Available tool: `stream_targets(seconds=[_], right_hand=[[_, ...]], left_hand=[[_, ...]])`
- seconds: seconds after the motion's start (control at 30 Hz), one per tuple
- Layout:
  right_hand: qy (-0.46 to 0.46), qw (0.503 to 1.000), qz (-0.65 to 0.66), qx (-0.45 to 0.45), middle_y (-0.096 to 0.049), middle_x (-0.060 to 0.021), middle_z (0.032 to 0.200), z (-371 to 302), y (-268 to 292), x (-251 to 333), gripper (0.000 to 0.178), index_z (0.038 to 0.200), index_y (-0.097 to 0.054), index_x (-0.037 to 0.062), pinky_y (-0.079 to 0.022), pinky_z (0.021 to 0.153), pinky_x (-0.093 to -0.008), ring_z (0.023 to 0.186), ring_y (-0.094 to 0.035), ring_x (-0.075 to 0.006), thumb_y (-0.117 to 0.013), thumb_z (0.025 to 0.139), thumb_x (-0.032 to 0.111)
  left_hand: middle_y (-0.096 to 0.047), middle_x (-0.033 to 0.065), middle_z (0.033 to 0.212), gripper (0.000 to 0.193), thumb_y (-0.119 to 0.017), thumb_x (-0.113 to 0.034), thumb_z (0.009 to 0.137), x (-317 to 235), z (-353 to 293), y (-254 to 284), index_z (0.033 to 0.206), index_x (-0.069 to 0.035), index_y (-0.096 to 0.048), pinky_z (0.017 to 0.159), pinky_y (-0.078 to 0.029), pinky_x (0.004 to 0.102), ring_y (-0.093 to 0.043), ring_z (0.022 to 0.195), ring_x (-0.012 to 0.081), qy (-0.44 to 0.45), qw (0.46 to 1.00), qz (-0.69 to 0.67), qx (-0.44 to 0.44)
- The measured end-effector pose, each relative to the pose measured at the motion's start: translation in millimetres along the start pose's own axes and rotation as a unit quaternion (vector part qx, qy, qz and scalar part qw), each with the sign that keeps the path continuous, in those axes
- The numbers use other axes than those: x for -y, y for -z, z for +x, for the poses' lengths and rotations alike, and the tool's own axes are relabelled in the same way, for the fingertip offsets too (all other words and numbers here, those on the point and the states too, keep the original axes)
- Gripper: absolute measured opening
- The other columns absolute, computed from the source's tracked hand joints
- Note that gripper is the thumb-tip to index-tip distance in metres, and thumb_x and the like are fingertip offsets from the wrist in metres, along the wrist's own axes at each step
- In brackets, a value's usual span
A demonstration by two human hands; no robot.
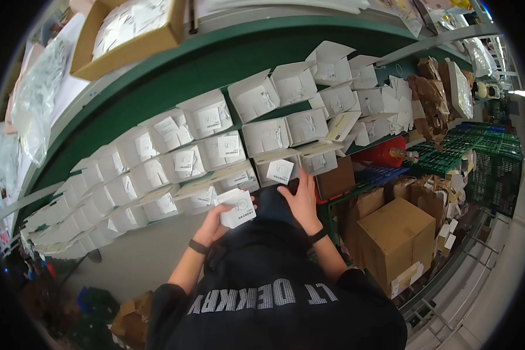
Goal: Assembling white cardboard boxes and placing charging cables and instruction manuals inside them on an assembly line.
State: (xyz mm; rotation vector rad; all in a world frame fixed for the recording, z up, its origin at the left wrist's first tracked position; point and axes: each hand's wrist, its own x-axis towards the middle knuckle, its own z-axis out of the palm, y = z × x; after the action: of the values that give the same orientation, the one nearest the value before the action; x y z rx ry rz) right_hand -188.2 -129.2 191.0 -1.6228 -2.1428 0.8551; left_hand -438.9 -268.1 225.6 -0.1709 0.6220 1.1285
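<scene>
While the left hand point(213, 223) pinches white leaflets point(239, 210), the right hand point(302, 202) points forward, spread.

White boxes point(248, 102) on a green counter point(216, 64)
White leaflets point(238, 214) printed black; brown carton point(390, 239) and green crate point(495, 175), right; pale-lettered black shirt point(256, 329)

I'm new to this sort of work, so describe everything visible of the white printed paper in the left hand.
The white printed paper looks like a squarish bundle of leaflets, its face bearing dark lettering and a round line drawing. It is slightly turned, printed side up, gripped at its left side by the left hand, near open white boxes.
</scene>
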Motion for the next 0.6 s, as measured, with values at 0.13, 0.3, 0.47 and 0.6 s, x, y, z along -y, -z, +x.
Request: stream_targets(seconds=[0.13, 0.3, 0.47, 0.6], right_hand=[[0.045, 0.974, 0.152, 0.163, -0.067, -0.0142, 0.113, 3.0, 31.2, 34.2, 0.068, 0.144, -0.051, -0.0018, -0.054, 0.076, -0.0313, 0.088, -0.067, -0.0192, -0.083, 0.088, 0.02], [-0.003, 0.932, 0.25, 0.263, -0.067, -0.0138, 0.113, 39.9, 39.2, 32.5, 0.066, 0.144, -0.051, -0.0004, -0.054, 0.076, -0.032, 0.086, -0.065, -0.019, -0.082, 0.089, 0.019], [-0.034, 0.925, 0.288, 0.248, -0.068, -0.012, 0.115, 100.4, 47.0, 22.8, 0.061, 0.14, -0.054, -0.001, -0.055, 0.078, -0.0332, 0.086, -0.065, -0.0156, -0.082, 0.088, 0.013], [0.121, 0.983, 0.121, 0.069, -0.072, -0.0077, 0.104, 111.3, 75.3, 74.8, 0.046, 0.129, -0.063, -0.002, -0.055, 0.075, -0.0316, 0.081, -0.065, -0.0127, -0.081, 0.088, 0.008]], left_hand=[[-0.056, 0.0245, 0.149, 0.072, -0.057, -0.018, 0.088, 19.3, 31.1, -8.1, 0.155, 0.002, -0.041, 0.119, -0.042, 0.048, -0.057, 0.137, 0.0413, -0.02, 1.0, 0.004, -0.014], [-0.056, 0.0248, 0.149, 0.072, -0.057, -0.02, 0.088, 26.0, 56.8, -27.2, 0.155, 0.001, -0.041, 0.12, -0.042, 0.0495, -0.055, 0.138, 0.0423, -0.046, 0.996, -0.032, -0.066], [-0.057, 0.0243, 0.147, 0.072, -0.057, -0.024, 0.089, 0.3, 60.9, -57.9, 0.155, 0.0, -0.04, 0.117, -0.044, 0.0497, -0.058, 0.135, 0.0431, -0.123, 0.991, -0.041, 0.001], [-0.057, 0.0245, 0.148, 0.072, -0.057, -0.022, 0.09, -3.8, 57.0, -56.5, 0.156, -0.001, -0.039, 0.116, -0.046, 0.0487, -0.057, 0.135, 0.0436, -0.169, 0.984, -0.037, -0.028]])
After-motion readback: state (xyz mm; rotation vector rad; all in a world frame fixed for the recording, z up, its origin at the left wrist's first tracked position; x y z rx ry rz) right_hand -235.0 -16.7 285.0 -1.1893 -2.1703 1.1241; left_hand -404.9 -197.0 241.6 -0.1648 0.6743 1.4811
